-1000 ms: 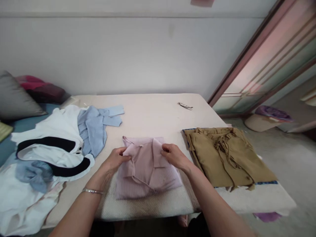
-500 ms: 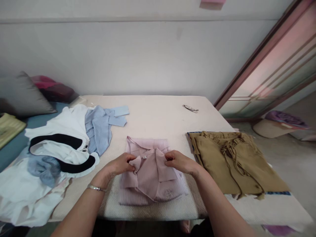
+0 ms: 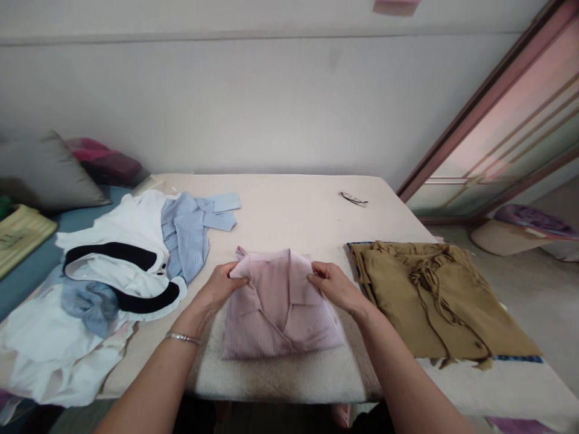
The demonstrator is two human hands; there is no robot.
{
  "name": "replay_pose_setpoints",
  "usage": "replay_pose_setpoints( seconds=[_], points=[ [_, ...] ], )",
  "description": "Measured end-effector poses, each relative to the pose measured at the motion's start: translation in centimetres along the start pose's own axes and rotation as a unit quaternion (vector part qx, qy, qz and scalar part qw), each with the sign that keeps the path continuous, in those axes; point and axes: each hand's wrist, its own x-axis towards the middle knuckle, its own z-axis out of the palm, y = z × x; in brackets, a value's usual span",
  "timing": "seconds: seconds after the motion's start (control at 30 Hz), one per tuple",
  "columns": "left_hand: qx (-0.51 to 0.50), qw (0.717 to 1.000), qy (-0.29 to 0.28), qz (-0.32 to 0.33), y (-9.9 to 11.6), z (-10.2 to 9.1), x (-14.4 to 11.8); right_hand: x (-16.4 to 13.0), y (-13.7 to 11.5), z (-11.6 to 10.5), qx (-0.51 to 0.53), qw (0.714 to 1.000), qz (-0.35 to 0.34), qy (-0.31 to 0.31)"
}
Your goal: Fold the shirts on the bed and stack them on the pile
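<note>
A folded pale pink collared shirt [image 3: 280, 310] lies on the cream mattress [image 3: 289, 205] right in front of me. My left hand [image 3: 221, 286] pinches the shirt's upper left corner, a thin bracelet on that wrist. My right hand [image 3: 332, 286] pinches the upper right corner by the collar. Both hands press the fold flat against the mattress.
A folded olive-brown garment [image 3: 434, 295] lies to the right. A heap of white, black-trimmed and light blue clothes [image 3: 126, 271] sits to the left. Glasses [image 3: 353, 198] rest far back. Grey pillow [image 3: 49, 175] at left, a basket [image 3: 520, 232] on the floor at right.
The pink shirt's top part, lifted and doubled over half a second ago, is now laid flat. Both hands moved up and apart to its upper corners.
</note>
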Motion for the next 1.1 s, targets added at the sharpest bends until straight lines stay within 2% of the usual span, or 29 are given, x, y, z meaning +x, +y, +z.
replay_pose_setpoints(
  seconds=[0.07,0.2,0.27,0.47,0.57,0.63,0.73,0.8,0.83,0.97,1.1],
  points=[
    [0.044,0.998,-0.022,-0.030,-0.2,-0.1,0.0,0.1,0.0,0.1,-0.040,0.999,0.012,-0.012],
    [0.123,0.975,-0.182,-0.032,0.5,-0.2,-0.7,-0.2,-0.2,0.2,-0.074,0.991,-0.020,-0.108],
    [0.149,0.961,-0.233,-0.026,0.9,-0.2,-1.0,-0.4,-0.3,0.2,-0.081,0.985,-0.028,-0.147],
    [0.234,0.937,-0.258,-0.021,0.6,-0.1,-0.9,-0.6,0.0,0.1,-0.104,0.981,-0.009,-0.163],
    [0.230,0.934,-0.272,-0.024,0.7,-0.2,-1.0,-0.6,-0.3,0.1,-0.083,0.984,-0.014,-0.156],
    [0.181,0.951,-0.251,-0.014,1.1,-0.2,-1.0,-0.6,-0.5,0.0,-0.053,0.991,-0.029,-0.119],
    [0.054,0.990,-0.126,0.023,1.2,-0.2,-0.7,-0.3,-0.4,-0.1,-0.013,0.998,-0.042,-0.043],
    [0.013,0.999,-0.043,0.025,0.8,-0.1,-0.3,0.0,-0.1,0.0,-0.041,0.999,-0.021,-0.007],
    [0.021,0.999,-0.023,0.013,0.5,-0.1,-0.1,0.1,0.1,0.1,-0.071,0.997,-0.007,0.004],
    [0.123,0.990,-0.053,-0.034,-0.4,0.0,0.2,0.4,0.6,0.6,-0.168,0.986,0.007,0.003],
    [0.112,0.989,-0.093,-0.004,0.5,0.0,-0.4,0.0,-0.2,0.3,-0.142,0.990,-0.010,-0.003]
  ],
)
